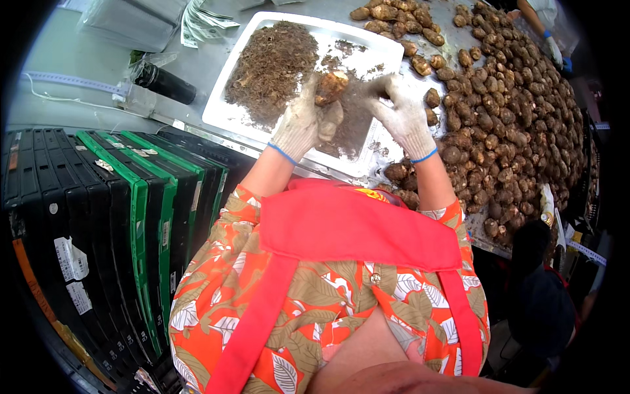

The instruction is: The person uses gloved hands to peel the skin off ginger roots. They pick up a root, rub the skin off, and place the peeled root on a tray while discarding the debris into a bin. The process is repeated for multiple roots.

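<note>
My left hand, in a pale knit glove with a blue cuff, grips a brown taro corm whose bared top end faces up. It is above a white foam tray. Brown fibrous peelings are heaped in the tray's left half, and finer brown debris lies under and between my hands. To the right, my gloved right hand is over the tray's right side with its fingers curled. Motion blurs its fingertips, so whether it holds something is unclear.
A large pile of taro corms covers the table's right side; a smaller group lies beyond the tray. At left are stacked black and green crates, a black cylinder and printed papers. Another person's gloved hand is at upper right.
</note>
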{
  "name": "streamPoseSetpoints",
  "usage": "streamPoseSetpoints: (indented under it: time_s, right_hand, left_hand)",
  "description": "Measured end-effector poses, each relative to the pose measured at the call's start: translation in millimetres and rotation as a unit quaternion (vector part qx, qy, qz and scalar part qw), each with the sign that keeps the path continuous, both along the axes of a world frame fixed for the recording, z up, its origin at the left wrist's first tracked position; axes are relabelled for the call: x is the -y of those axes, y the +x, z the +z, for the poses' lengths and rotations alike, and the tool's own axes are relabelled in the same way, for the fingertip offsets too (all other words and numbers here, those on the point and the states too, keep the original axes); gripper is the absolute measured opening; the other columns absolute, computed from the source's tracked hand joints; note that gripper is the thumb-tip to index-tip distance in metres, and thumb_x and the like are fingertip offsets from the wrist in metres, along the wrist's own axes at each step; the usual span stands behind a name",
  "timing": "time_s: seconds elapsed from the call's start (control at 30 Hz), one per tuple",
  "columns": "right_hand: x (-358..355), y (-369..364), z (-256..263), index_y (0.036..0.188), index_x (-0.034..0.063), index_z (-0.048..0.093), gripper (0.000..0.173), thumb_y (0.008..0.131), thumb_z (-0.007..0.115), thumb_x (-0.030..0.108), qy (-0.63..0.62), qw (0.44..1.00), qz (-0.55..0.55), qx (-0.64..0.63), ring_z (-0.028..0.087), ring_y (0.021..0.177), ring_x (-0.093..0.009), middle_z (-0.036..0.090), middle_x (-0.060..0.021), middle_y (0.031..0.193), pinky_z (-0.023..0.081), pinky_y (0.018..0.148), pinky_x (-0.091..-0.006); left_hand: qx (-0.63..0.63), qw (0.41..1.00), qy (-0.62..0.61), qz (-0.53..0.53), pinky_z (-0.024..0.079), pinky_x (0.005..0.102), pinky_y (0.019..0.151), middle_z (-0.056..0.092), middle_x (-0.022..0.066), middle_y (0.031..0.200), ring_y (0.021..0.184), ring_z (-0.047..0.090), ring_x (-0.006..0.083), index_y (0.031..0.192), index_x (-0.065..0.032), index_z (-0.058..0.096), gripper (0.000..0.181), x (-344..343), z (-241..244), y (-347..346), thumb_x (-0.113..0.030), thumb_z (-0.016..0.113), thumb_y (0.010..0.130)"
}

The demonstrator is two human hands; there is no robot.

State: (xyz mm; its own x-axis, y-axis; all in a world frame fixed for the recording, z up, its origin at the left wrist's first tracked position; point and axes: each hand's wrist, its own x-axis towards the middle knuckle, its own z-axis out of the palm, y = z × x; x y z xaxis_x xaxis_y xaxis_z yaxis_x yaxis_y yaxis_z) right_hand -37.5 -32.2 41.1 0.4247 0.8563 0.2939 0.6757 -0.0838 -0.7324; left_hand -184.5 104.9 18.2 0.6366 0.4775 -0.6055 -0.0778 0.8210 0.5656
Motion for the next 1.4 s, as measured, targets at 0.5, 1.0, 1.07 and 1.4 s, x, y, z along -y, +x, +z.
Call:
streamPoseSetpoints:
  time_s: [0.5,1.0,1.07,1.4]
  right_hand:
    - [-13,-35,-14,0.126,0.0058,0.062,0.049,0.080,0.074,0.015,0.057,0.991,0.011,-0.117,0.063,0.110,-0.022,0.065,-0.0132,0.115,0.049,0.096,-0.0330]
    - [-22,42,-43,0.130,-0.0051,0.054,0.050,0.092,0.068,0.024,0.097,0.798,0.000,-0.595,0.059,0.114,-0.023,0.060,-0.0199,0.124,0.056,0.088,-0.0316]
    - [-47,71,-38,0.135,-0.0036,0.046,0.056,0.095,0.065,0.030,0.220,0.680,-0.095,-0.693,0.051,0.125,-0.027,0.057,-0.0217,0.123,0.050,0.102,-0.0383]
    - [-51,-78,-60,0.150,-0.0025,0.030,0.058,0.103,0.051,0.024,0.225,0.640,0.088,-0.730,0.040,0.136,-0.022,0.042,-0.0110,0.149,0.030,0.117,-0.0341]
  left_hand:
    - [-0.109,0.766,0.609,-0.173,0.052,0.0357,0.083,0.071,0.0134,0.098,0.090,0.067,0.0257,0.116,-0.0047,0.066,0.050,0,3,-15,-0.049,0.049,0.100]
    - [-0.141,0.816,0.542,-0.145,0.046,0.0347,0.101,0.061,0.0161,0.126,0.119,0.059,0.0257,0.136,-0.0023,0.052,0.054,-41,-51,-30,-0.034,0.063,0.094]
    - [-0.074,0.856,0.496,-0.127,0.047,0.0350,0.101,0.059,0.0153,0.131,0.120,0.058,0.0261,0.140,-0.0044,0.047,0.060,-37,-59,-27,-0.040,0.062,0.095]
    - [-0.118,0.822,0.554,-0.061,0.054,0.0382,0.082,0.069,0.0153,0.102,0.094,0.067,0.0286,0.121,-0.0054,0.062,0.049,-22,-52,9,-0.048,0.050,0.100]
